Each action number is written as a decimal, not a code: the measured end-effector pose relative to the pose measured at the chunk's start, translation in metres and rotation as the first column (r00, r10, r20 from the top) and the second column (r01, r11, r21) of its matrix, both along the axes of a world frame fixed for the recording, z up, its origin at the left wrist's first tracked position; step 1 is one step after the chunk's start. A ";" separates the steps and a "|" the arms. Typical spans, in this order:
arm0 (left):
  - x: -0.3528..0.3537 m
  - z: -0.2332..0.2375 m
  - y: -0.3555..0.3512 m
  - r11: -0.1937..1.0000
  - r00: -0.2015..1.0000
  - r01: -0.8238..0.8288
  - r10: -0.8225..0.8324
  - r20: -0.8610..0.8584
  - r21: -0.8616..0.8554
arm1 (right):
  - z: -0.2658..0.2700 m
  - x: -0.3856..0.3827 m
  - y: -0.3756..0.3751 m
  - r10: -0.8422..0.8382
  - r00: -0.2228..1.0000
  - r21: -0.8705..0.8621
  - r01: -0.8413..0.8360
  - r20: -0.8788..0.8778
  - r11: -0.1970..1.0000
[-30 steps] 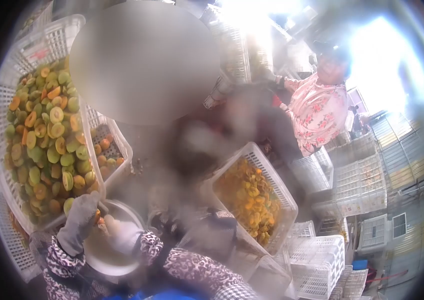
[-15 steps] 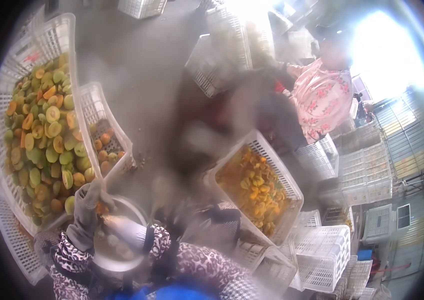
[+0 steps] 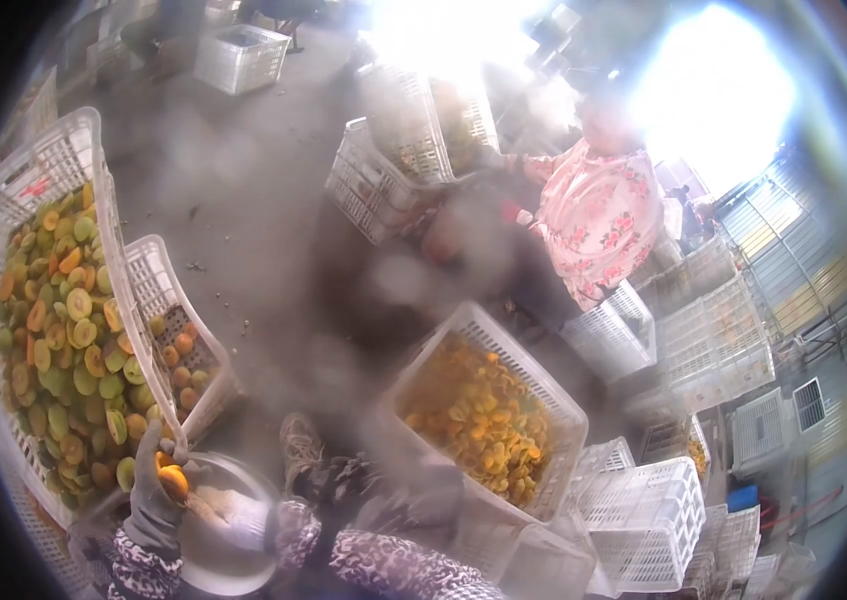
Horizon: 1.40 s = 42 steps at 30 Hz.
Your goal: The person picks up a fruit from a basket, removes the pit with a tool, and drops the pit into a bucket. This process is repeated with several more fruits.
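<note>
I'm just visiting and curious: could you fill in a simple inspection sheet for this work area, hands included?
Surface: grey floor, small specks scattered on it.
Job's things: white bowl below the hands; orange fruit piece; large crate of cut fruit at left; smaller fruit crate beside it; middle crate of orange pieces.
Clutter: stacked white crates at right; small blue object beyond.
Left hand: grey-gloved, holding the orange fruit piece.
Right hand: over the bowl, close to the fruit piece; its grip is unclear.
Cables: thin red line at far right; cannot tell whether it is a cable.
Surroundings: person in a pink floral top; bright glare; hazy patches.
</note>
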<state>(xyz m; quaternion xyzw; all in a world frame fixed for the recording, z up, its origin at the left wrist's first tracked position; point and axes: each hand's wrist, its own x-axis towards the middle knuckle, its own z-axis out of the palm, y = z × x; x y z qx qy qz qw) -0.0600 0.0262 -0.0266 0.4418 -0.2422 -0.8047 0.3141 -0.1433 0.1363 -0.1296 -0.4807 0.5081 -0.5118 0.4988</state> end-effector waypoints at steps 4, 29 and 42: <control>0.015 -0.047 -0.006 0.578 0.913 0.304 0.048 0.404 -0.757 | 0.021 -0.022 0.001 0.193 0.979 0.090 -0.197 0.060 0.976; 0.314 0.060 -0.036 0.580 0.068 0.388 0.757 0.650 -0.716 | -0.015 -0.054 0.024 0.334 0.732 0.277 -0.204 -0.593 0.939; 0.112 0.083 -0.158 0.011 0.457 0.742 0.724 0.517 -0.671 | 0.171 -0.039 -0.011 0.122 0.978 0.218 -0.083 -0.169 0.972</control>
